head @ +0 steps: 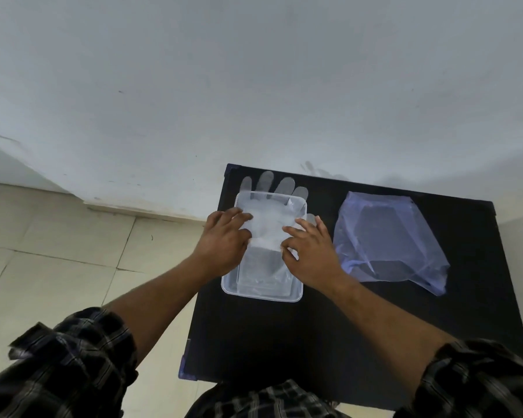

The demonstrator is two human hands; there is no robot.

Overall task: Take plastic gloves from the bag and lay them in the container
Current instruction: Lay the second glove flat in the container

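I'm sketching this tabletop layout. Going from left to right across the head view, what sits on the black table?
left hand → clear container, the plastic glove draped over it → right hand → plastic bag, lying apart from the container.

Nothing here can be read. The clear container near the table's far left corner carries no label or brand, the bluish plastic bag toward the far right edge is unprinted, and the translucent glove shows no lettering or numbers either.
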